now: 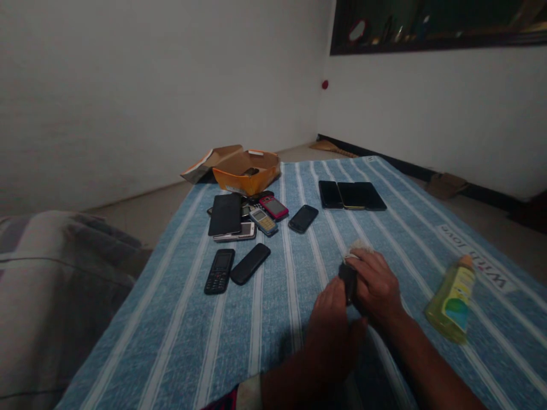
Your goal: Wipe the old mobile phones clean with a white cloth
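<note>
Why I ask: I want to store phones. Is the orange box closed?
No, the orange box stands open, its flap swung outward and its inside showing.

Dim, muted light
Soft shadow beside the left hand (331,324); that hand slightly blurred; wide-angle stretch toward the edges

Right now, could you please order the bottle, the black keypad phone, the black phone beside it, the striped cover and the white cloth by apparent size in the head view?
Striped cover
Bottle
Black keypad phone and black phone beside it: too alike to rank
White cloth, visible part only
</note>
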Demonstrator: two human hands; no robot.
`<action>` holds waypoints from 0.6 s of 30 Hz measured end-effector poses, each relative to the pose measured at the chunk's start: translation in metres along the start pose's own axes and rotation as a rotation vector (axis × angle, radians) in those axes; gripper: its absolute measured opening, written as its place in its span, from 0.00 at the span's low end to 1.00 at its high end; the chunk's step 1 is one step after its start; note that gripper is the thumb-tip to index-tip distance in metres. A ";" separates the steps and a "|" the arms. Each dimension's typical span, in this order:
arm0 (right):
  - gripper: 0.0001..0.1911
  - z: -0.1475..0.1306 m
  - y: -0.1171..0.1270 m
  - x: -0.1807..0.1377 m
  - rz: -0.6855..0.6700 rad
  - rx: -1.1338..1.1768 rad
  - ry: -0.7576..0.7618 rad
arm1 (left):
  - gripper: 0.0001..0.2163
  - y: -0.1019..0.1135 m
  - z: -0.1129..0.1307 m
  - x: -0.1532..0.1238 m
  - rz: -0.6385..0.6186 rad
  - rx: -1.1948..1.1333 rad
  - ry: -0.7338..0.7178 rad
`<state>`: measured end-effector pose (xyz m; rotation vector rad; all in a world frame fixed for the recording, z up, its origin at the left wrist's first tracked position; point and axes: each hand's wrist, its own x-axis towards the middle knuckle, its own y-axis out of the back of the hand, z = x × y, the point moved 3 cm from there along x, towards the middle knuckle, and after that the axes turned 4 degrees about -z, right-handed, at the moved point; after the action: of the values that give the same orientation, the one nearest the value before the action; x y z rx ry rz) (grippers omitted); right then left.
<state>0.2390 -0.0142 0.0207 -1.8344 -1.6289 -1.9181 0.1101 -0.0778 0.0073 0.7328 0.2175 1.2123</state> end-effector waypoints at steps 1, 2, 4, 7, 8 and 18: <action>0.16 0.000 0.000 0.000 -0.003 -0.001 0.001 | 0.32 -0.002 -0.002 0.001 -0.019 0.013 0.037; 0.16 0.000 -0.001 0.000 -0.002 -0.002 0.003 | 0.32 -0.003 -0.002 0.002 -0.027 0.026 0.043; 0.16 0.001 -0.001 -0.001 0.001 -0.004 0.003 | 0.33 -0.004 0.000 0.002 -0.026 0.028 -0.011; 0.16 0.002 -0.001 -0.002 0.003 0.001 -0.011 | 0.33 -0.002 0.005 0.001 -0.058 0.027 -0.055; 0.16 0.002 0.000 -0.002 0.000 0.004 -0.017 | 0.32 0.000 0.004 0.001 -0.075 0.056 -0.012; 0.18 0.001 0.000 -0.002 0.006 -0.005 -0.031 | 0.31 0.010 0.015 0.012 -0.154 0.233 0.170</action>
<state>0.2405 -0.0143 0.0190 -1.8782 -1.6269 -1.9030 0.1146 -0.0711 0.0272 0.7994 0.5541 1.1131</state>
